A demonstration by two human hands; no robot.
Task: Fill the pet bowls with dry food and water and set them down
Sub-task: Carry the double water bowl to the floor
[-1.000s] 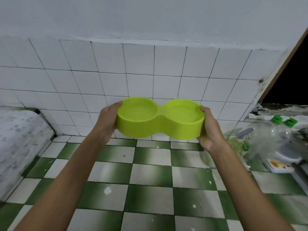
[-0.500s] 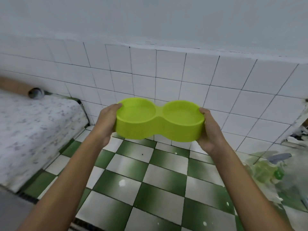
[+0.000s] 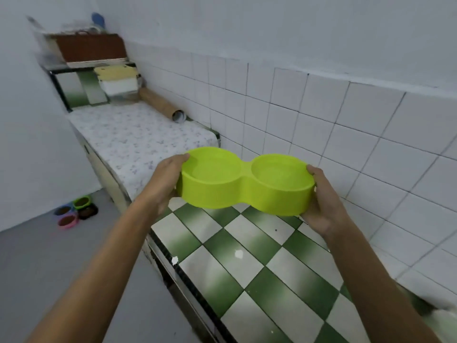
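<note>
Glossy lime plastic dbl bowl (image 3: 247,186), figure-8, both hands.

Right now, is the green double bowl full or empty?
No dry food: both wells of the green double bowl show bare plastic. Water: cannot tell.

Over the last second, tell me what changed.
The view swung left: the bottles at the right went out of sight, while a speckled counter and small bowls on the floor came into view. Left hand and right hand still hold the green double bowl level above the checkered counter.
</note>
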